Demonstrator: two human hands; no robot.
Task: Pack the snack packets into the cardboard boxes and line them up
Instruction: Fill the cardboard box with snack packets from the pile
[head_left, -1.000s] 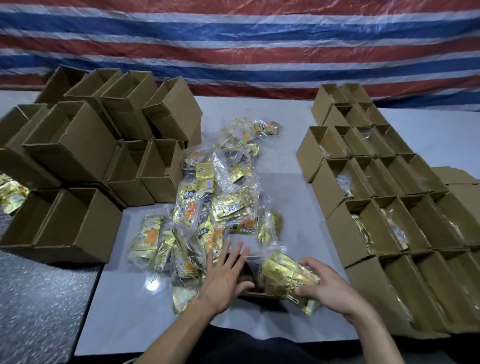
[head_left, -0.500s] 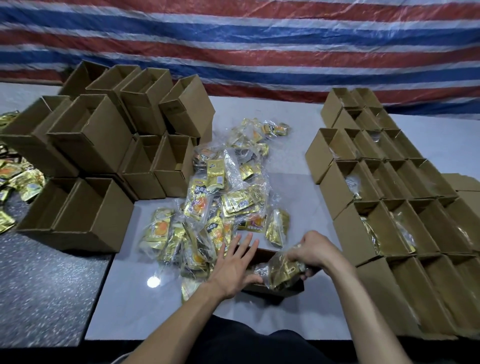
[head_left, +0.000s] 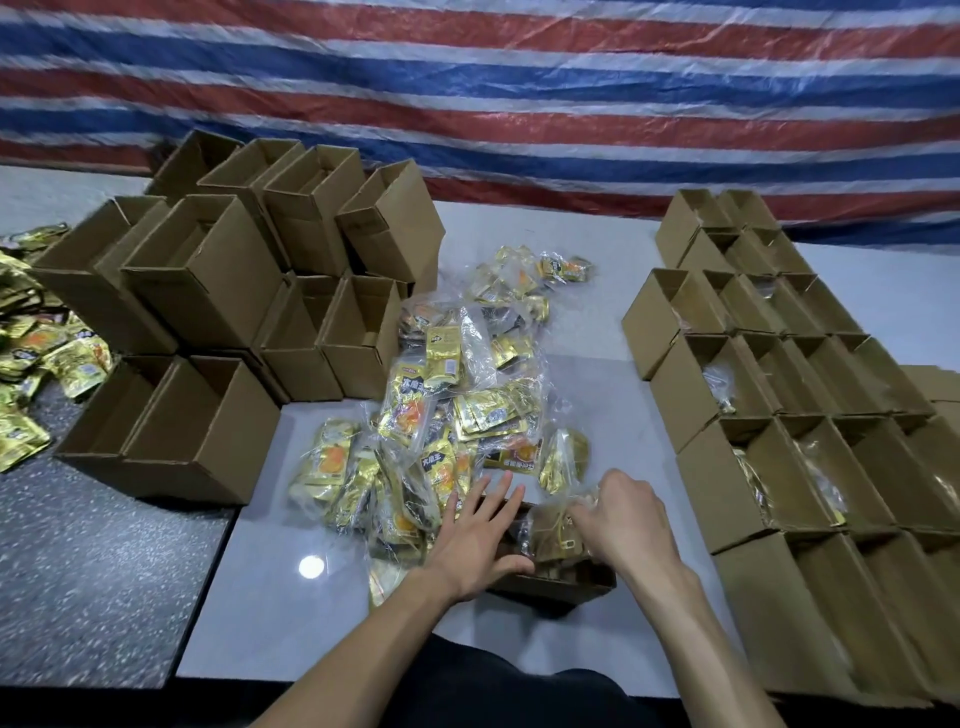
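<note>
In the head view, at lower centre, the left hand (head_left: 478, 540) lies flat, fingers spread straight, against the open cardboard box (head_left: 563, 584) on the surface (head_left: 291, 613), while the right hand (head_left: 628, 519), wrist bent downward, curls its fingers round a bag of snack packets (head_left: 553, 530) at the box's mouth.

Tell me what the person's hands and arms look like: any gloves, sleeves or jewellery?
Both are bare. The left hand and right hand wear no gloves, and no ring, watch or bracelet shows. The left forearm and right forearm are uncovered to the picture's lower edge: no sleeve in view. Between them shows dark clothing.
</note>
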